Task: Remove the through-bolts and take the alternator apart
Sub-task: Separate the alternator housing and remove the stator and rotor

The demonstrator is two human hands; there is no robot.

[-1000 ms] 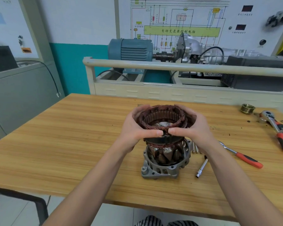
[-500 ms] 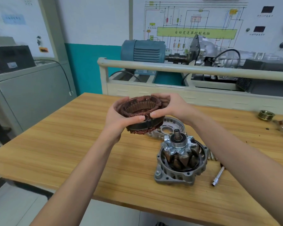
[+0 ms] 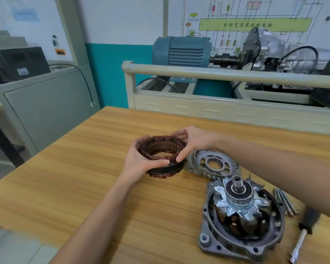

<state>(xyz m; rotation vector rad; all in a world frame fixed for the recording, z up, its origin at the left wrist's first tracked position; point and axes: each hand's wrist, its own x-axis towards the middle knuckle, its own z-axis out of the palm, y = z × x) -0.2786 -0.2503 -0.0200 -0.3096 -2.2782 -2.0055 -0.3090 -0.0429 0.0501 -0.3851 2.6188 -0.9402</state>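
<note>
Your left hand [image 3: 141, 161] and your right hand [image 3: 191, 141] both grip the stator ring [image 3: 163, 156], one on each side, thumbs hooked over its near rim. You hold the copper-wound ring low over the wooden table [image 3: 65, 178], tilted a little toward you. I cannot tell if its bottom edge touches the wood.

You can see straight through the ring; nothing sits inside it. Just beside it on the right lies the loose end cover [image 3: 213, 164], flat on the table, and your right forearm hides part of it. Nearer to you stands the other housing half [image 3: 240, 242], like a bowl, and the rotor [image 3: 240, 204] sits inside it with its threaded shaft pointing up.

To the right of the housing lie the through-bolts [image 3: 285, 203], side by side. Your arm covers their far ends, so I cannot count them for sure. A tool with a dark handle [image 3: 303, 231] lies near them, and its tip runs close to the bottom edge of the view.

You have lots of bare wood to the left of your hands, all the way to the table's left edge. On the right, parts crowd the table. Behind the table runs a pale rail [image 3: 217, 73] with a blue motor [image 3: 181, 51] past it.
</note>
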